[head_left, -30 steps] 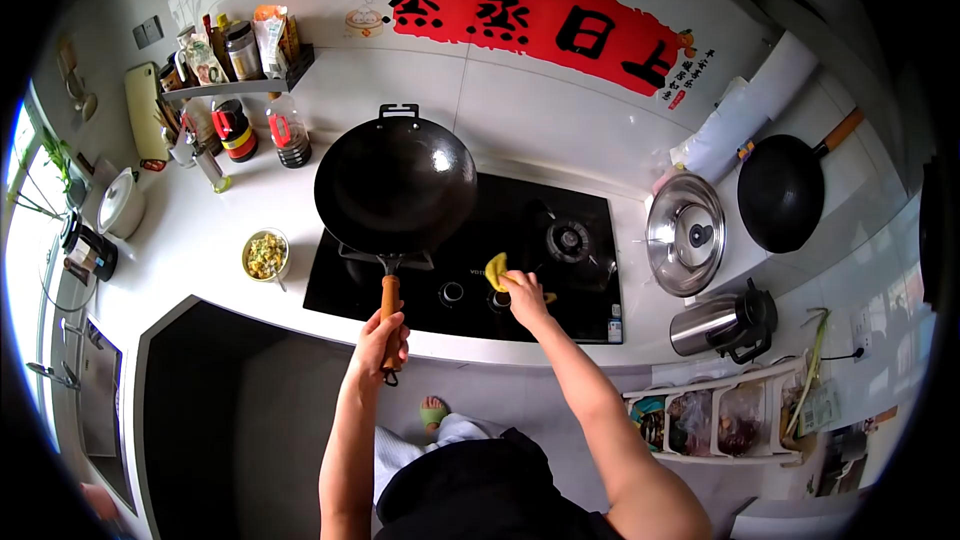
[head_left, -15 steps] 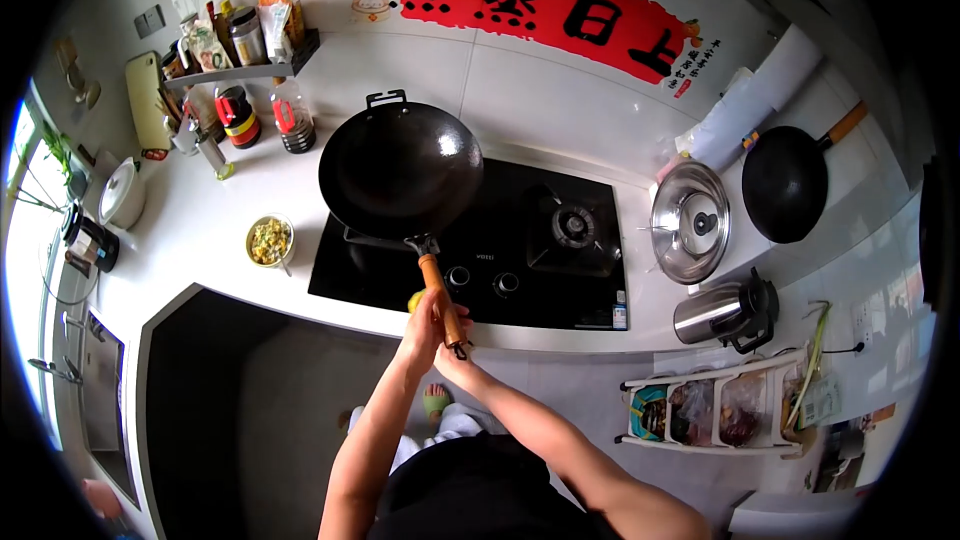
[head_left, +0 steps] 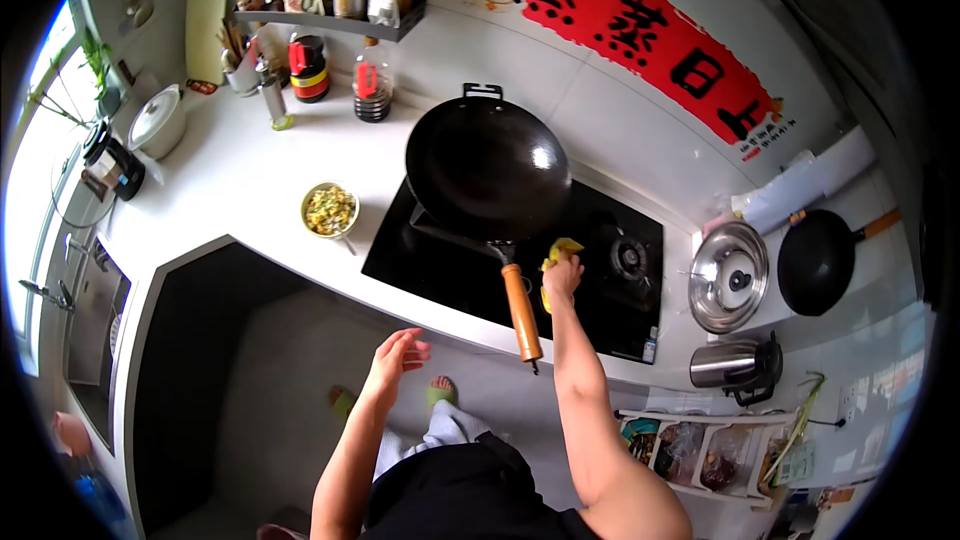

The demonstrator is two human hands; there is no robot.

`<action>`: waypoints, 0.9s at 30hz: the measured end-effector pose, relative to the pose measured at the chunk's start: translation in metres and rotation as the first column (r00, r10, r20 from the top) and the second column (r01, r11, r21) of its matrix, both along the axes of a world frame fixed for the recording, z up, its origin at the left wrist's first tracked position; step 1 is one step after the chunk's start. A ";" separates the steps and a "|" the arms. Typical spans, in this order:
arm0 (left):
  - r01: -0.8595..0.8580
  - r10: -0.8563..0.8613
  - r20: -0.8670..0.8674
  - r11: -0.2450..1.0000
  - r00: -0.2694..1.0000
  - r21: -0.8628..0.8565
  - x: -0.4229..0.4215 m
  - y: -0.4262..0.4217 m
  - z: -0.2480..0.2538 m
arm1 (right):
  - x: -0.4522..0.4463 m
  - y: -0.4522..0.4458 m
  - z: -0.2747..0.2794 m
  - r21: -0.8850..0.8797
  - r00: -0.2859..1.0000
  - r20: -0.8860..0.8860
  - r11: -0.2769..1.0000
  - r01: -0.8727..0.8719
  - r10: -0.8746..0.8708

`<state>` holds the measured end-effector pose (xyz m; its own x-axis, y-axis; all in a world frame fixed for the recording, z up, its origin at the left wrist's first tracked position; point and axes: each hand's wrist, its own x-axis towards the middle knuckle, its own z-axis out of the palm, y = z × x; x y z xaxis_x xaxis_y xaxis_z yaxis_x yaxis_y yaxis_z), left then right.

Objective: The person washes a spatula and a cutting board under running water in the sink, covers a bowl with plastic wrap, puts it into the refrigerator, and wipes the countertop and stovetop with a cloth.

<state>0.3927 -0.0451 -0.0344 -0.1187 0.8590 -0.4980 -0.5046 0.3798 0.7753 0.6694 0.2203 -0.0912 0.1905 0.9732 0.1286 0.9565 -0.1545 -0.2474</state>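
Observation:
A black wok (head_left: 488, 170) sits on the left burner of the black glass gas stove (head_left: 610, 325), its wooden handle (head_left: 520, 315) pointing toward me past the counter edge. Right of that handle, my right hand (head_left: 562, 275) is closed on a yellow cloth (head_left: 565, 247) that touches the stove top. My left hand (head_left: 398, 358) hangs in the air in front of the counter edge, fingers loosely stretched out and holding nothing. On the counter left of the stove stands a bowl of chopped food (head_left: 330, 211) with a utensil handle sticking out.
Bottles (head_left: 372, 90) and a utensil holder (head_left: 242, 75) line the back wall beneath a spice shelf (head_left: 330, 20). To the right are a steel lid (head_left: 728, 285), a second wok (head_left: 817, 262), a steel kettle (head_left: 730, 364) and a storage rack (head_left: 700, 455). A white pot (head_left: 158, 122) stands at left.
Both hands have left the wok handle. My right hand has moved onto the stove with the yellow cloth; my left hand has drawn back and opened. The view has shifted left.

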 end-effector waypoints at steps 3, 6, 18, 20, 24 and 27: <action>-0.018 0.019 0.017 0.999 1.000 -0.033 -0.018 -0.017 -0.011 | -0.032 0.001 -0.014 0.174 0.890 0.078 0.873 -0.455 0.448; -0.023 0.023 0.001 0.995 1.000 -0.099 -0.037 -0.028 -0.012 | -0.030 0.000 -0.010 0.058 0.798 0.314 0.829 -0.556 0.514; 0.121 -0.122 -0.002 0.988 0.993 -0.093 -0.058 -0.016 -0.029 | -0.115 -0.108 0.014 0.231 0.905 -0.136 0.901 -0.367 0.404; 0.113 -0.114 0.001 0.988 0.994 -0.103 -0.065 -0.020 -0.030 | -0.126 -0.122 0.004 0.245 0.965 0.066 0.934 -0.261 0.253; 0.018 -0.016 0.008 0.986 1.000 -0.168 -0.093 -0.034 -0.046 | -0.164 -0.114 -0.009 0.125 0.990 0.139 0.991 -0.050 0.032; -0.059 0.065 0.038 0.988 0.997 -0.146 -0.121 -0.038 -0.043 | -0.221 -0.100 -0.006 0.069 0.992 0.084 0.993 -0.097 0.091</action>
